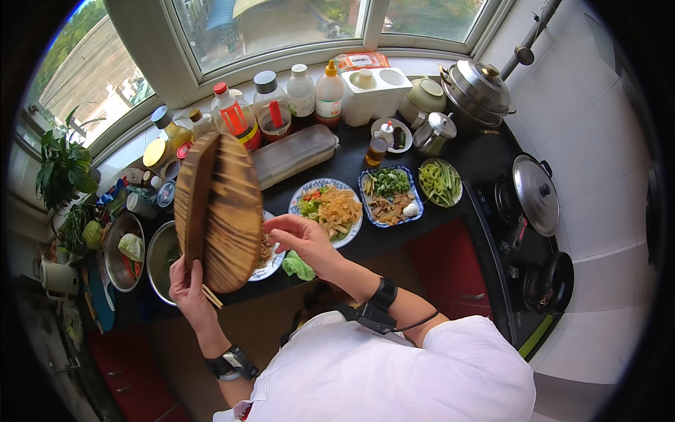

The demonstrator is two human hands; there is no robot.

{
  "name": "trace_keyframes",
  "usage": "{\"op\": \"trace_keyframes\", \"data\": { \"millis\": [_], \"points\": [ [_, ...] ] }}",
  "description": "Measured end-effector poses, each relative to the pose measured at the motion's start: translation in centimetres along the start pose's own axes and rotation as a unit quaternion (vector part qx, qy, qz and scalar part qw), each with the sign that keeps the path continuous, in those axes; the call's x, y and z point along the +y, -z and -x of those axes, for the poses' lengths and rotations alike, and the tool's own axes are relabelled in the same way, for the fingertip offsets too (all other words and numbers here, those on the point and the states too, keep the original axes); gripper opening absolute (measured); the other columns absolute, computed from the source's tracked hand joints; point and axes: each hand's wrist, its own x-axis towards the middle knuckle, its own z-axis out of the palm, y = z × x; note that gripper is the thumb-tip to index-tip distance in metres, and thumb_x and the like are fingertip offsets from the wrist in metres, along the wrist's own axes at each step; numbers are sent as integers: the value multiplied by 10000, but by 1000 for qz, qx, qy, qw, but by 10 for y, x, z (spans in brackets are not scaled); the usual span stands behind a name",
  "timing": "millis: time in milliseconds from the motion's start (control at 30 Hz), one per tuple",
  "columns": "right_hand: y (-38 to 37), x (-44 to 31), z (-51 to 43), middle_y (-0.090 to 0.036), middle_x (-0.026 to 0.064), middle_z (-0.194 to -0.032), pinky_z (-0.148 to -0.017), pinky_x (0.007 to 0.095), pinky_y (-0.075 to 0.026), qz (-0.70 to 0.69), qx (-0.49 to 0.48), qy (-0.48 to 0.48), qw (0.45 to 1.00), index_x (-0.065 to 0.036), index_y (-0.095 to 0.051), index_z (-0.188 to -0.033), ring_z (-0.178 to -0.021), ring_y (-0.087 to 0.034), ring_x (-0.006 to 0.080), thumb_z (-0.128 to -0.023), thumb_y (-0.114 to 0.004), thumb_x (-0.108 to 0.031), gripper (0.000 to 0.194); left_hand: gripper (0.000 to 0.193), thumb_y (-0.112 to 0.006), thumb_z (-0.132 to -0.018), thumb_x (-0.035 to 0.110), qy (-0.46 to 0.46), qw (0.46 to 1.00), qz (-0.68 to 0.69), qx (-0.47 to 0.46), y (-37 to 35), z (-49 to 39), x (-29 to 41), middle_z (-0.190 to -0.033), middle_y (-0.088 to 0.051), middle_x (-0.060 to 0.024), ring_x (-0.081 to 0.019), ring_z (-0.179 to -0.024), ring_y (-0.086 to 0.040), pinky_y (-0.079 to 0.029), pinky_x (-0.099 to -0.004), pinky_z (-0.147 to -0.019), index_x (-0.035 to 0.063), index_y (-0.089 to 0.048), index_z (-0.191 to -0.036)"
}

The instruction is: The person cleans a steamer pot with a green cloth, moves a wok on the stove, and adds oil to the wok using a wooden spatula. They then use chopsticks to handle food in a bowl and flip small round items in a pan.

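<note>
A round wooden pot lid [237, 211] with a scorched grain stands tilted on edge above the counter. My left hand [196, 300] grips it low down, near the end of its dark wooden handle bar [201, 195]. By the lid's right edge is my right hand [308, 245], fingers bent and apart; whether a fingertip touches the wood I cannot tell. Behind the lid, a patterned plate [275, 268] of brownish food is partly hidden. The ends of wooden chopsticks [212, 297] show below the lid. A green cloth [298, 266] lies under my right wrist.
Dishes of cut food stand ahead: a round plate [352, 238], a square dish [387, 224] and a bowl of sliced greens [442, 182]. Metal bowls [112, 264] sit left. Bottles [301, 92] line the window. A gas stove [498, 253] with a lidded pan [535, 195] is right.
</note>
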Motion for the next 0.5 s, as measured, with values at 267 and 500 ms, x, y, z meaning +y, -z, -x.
{"op": "trace_keyframes", "data": {
  "millis": [267, 500],
  "points": [
    [45, 4, 34, -580, 86, -1236, -935, 323, -483, -58, 179, 63, 980, -45, -467, -1299, -1110, -577, 183, -930, -497, -12, 372, 231, -722, -768, 21, -34, 984, -141, -100, -43, 28, 4, -850, -570, -48, -133, -773, -548, -434, -236, -684, -33, -675, -988],
    [21, 5, 31, -585, 80, -1151, -835, 295, -516, -75, 155, 7, 985, -29, -496, -1228, -998, -602, 158, -955, -476, -69, 277, 258, -755, -735, 60, -84, 973, -212, 19, 14, 46, 22, -824, -596, -78, -183, -769, -581, -468, -273, -701, -16, -687, -972]
  ]
}}
